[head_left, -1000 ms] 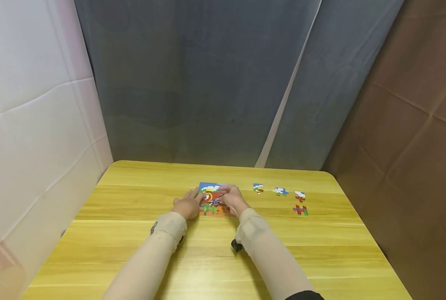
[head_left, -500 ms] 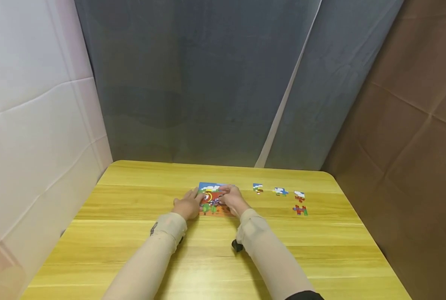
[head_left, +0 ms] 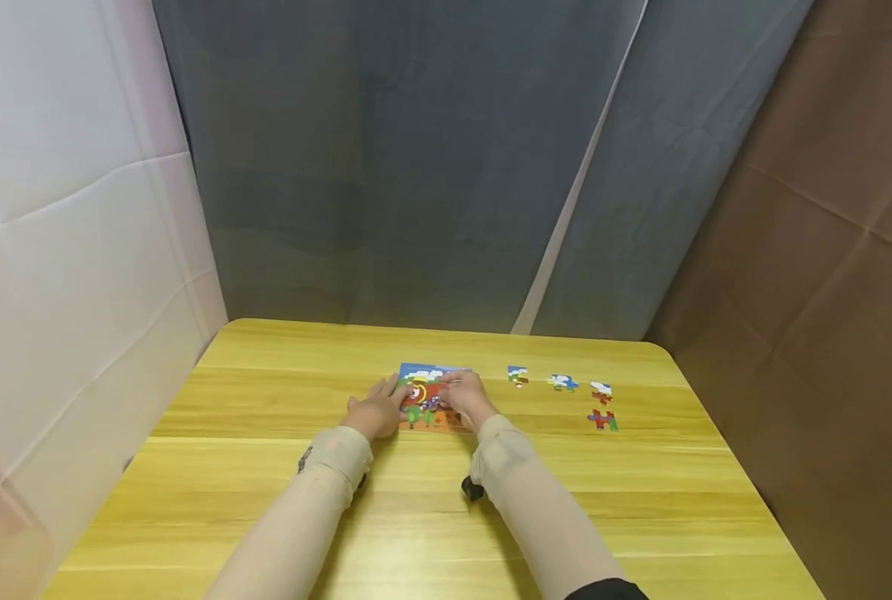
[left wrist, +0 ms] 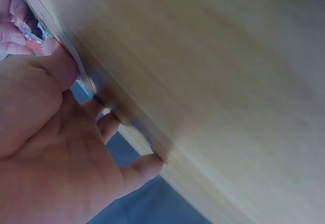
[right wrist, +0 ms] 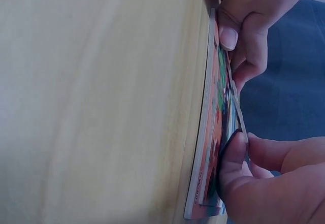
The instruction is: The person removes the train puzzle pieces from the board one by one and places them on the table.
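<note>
A colourful jigsaw puzzle (head_left: pixel 433 419) in a shallow tray lies flat on the table, with blue sky, a red cartoon figure and green trees. My left hand (head_left: pixel 374 412) rests along its left edge. In the left wrist view, the thumb (left wrist: pixel 62 64) lies on the puzzle while the other fingers spread along the tabletop. From the right side, my right hand (head_left: pixel 468 400) pinches a jigsaw piece (right wrist: pixel 239 113) between thumb and fingertips. The right wrist view shows this piece tilted, its near edge raised above the puzzle and its far end close by my left thumb.
Several loose pieces lie right of the puzzle: a blue-and-white one (head_left: pixel 517 375), a white-and-blue one (head_left: pixel 563 383), a white-and-red one (head_left: pixel 601 392) and a red-and-green one (head_left: pixel 603 420). The wooden table (head_left: pixel 431 533) has a grey curtain (head_left: pixel 386 167) behind it.
</note>
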Available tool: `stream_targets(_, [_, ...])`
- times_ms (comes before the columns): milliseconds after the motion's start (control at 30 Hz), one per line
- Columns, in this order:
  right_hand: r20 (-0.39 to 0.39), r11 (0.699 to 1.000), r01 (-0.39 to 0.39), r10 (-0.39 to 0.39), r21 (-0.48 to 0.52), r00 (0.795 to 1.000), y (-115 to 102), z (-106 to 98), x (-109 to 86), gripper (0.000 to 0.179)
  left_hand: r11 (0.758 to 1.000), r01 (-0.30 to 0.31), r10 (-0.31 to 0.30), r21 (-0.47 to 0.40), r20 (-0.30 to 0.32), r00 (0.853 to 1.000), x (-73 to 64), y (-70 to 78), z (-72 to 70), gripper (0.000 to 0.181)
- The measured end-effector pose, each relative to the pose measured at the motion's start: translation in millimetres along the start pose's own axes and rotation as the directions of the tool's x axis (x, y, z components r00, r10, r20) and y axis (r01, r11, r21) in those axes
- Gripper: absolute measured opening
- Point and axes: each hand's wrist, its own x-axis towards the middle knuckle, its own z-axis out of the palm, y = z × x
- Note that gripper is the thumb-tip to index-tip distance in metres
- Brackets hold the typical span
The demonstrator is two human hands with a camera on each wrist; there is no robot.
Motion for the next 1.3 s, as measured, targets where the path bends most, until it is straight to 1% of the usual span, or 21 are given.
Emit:
stream_targets(133, [0.008,1.000,-0.013,0.013,0.012,1.000,0.4,-0.8,3.5,0.034,1.000,-0.001,0.001,0.000,0.005,1.000,0.1,-0.4,-1.1,0.054])
stream_targets(300, [0.012,1.000,-0.011,0.011,-0.007,1.000,0.5,-1.9,3.5,0.032,1.000,-0.004,0.004,0.000,0.004,1.000,-0.7,-0.5,-2.2,0.055])
stream_targets(433, [0.022,0.999,0.026,-0.025,-0.044,0.999,0.2,0.3,0.9,0.031,1.000,0.001,-0.001,-0.003,0.002,1.000,-2.1,-1.3,-2.6,0.056])
stream_targets(567, [0.043,0.991,0.084,-0.080,-0.105,0.996,0.3,4.5,-1.9,0.030,1.000,0.003,-0.003,-0.006,0.002,1.000,-1.9,-2.4,-1.8,0.056])
stream_targets(700, [0.046,0.984,0.105,-0.100,-0.141,0.994,1.4,6.7,-2.0,0.031,1.000,0.001,-0.001,-0.021,-0.004,1.000,-0.3,-3.3,-0.2,0.056])
stream_targets(767, [0.033,0.985,0.102,-0.099,-0.141,0.995,2.1,6.4,-1.6,0.033,1.000,0.002,-0.003,-0.027,-0.006,1.000,0.5,-3.5,0.6,0.057])
stream_targets(833, [0.014,0.989,0.089,-0.088,-0.114,0.996,2.3,5.6,-2.1,0.032,1.000,0.002,-0.002,-0.024,-0.005,1.000,1.3,-4.0,1.7,0.057])
stream_targets(967, [-0.045,0.996,0.052,-0.056,-0.074,0.997,0.9,4.0,-3.8,0.031,1.000,-0.003,0.002,-0.029,-0.003,1.000,3.0,-4.5,3.2,0.058])
stream_targets(1033, [-0.058,0.997,0.034,-0.038,-0.064,0.998,-0.4,3.7,-4.6,0.031,0.999,-0.003,0.003,-0.032,-0.001,1.000,3.4,-4.7,3.5,0.058])
stream_targets(1300, [-0.064,1.000,-0.002,0.001,-0.021,0.998,-2.4,3.3,-2.8,0.036,0.999,0.004,-0.004,-0.034,0.002,1.000,2.9,-5.3,2.9,0.058])
